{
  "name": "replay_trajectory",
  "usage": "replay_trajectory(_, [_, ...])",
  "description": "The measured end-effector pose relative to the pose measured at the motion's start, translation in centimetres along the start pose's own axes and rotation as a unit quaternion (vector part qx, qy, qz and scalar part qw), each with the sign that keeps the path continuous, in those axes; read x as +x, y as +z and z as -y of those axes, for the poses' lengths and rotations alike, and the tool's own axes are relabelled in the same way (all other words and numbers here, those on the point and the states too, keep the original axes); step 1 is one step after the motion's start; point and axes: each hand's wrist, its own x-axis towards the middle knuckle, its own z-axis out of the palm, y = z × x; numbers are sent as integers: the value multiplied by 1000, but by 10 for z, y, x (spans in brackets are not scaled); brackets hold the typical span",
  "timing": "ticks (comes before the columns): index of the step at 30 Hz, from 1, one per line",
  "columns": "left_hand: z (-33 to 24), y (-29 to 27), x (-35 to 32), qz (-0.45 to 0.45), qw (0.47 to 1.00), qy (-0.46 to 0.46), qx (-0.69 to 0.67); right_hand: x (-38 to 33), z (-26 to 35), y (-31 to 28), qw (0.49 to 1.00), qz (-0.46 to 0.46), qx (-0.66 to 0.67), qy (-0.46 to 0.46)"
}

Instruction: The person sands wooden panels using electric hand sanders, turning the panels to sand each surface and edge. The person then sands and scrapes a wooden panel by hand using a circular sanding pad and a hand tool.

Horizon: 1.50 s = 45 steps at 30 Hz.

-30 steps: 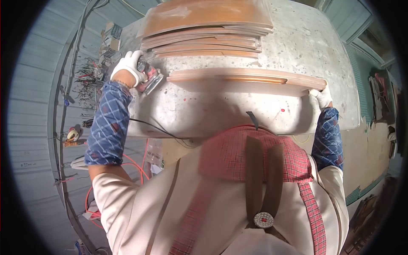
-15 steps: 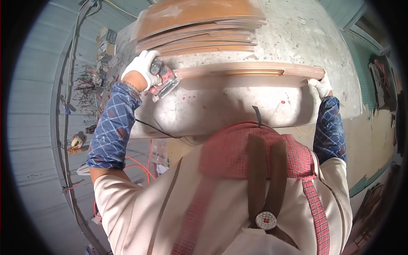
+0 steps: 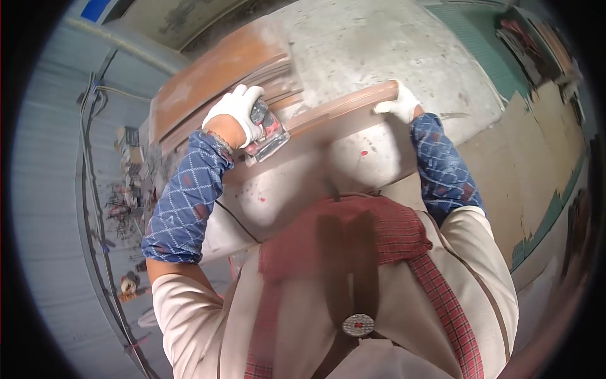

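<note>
My left hand (image 3: 233,115), in a white glove, is closed around a dark and red power sander (image 3: 269,136). The sander rests against the upper edge of a brown wooden panel (image 3: 341,115), near the panel's left part. That panel appears to stand on its long side, slanting up to the right across the pale table. At its right end my gloved right hand (image 3: 400,105) grips the corner, thumb on the near face and fingers behind. My left hand and the sander hide part of the panel's edge.
Behind the panel lies a stack of brown boards (image 3: 214,66) on the speckled table (image 3: 366,44). A black cord (image 3: 238,221) runs below the sander. Cluttered tools (image 3: 126,205) sit along the left wall. Cardboard sheeting (image 3: 543,136) covers floor at the right.
My view has swung, so the panel and table now look tilted. The sander has slid along the panel toward my right hand, and my hands are closer together. Both grips stay.
</note>
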Motion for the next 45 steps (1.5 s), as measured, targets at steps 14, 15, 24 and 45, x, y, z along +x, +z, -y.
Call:
replay_trajectory(14, [-203, -48, 143, 30, 996, 82, 31, -8, 54, 13, 993, 92, -61, -32])
replay_trajectory(15, [-207, -49, 142, -10, 995, 94, 26, -6, 52, 12, 991, 115, -52, -44])
replay_trajectory(24, [-121, -39, 80, 15, 994, 89, 54, -23, 58, 10, 996, 47, 69, -11])
replay_trajectory(45, [260, 103, -300, -262, 826, -255, -428, -30, 300, 107, 981, 11, -138, -135])
